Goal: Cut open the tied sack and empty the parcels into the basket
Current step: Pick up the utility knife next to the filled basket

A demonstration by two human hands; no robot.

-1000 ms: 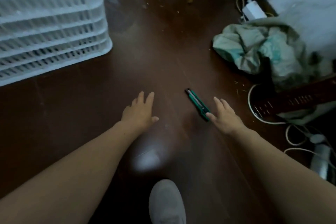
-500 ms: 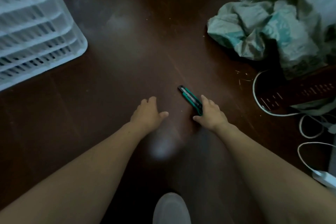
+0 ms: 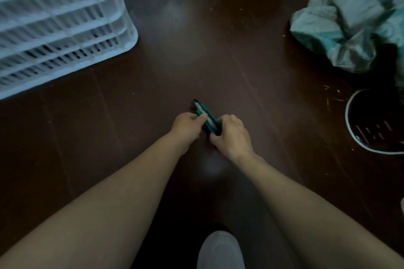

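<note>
Dark brown wood floor [image 3: 218, 54], dim light, view looking down from above. White slatted plastic basket [image 3: 65, 35] at upper left, standing on the floor, only its near corner and side wall in frame. Crumpled grey-green sack [image 3: 341, 35] at upper right, lying on the floor well apart from the basket; whether it is tied cannot be told from this angle. Green-and-black utility knife [image 3: 202, 111] at centre, between the two, pointing up-left. Left hand [image 3: 187, 125] grasps the knife around its middle, thumb and fingers curled onto the body. Right hand [image 3: 232, 135] grasps the rear end of the knife, fingers wrapped round it. Both hands close together, nearly touching. Cannot tell if the knife rests on the floor or is lifted off it; blade state not visible. White cable [image 3: 349, 124] loops on the floor at the right edge, below the sack. Grey shoe [image 3: 220, 251] toe at bottom centre, between the forearms.
</note>
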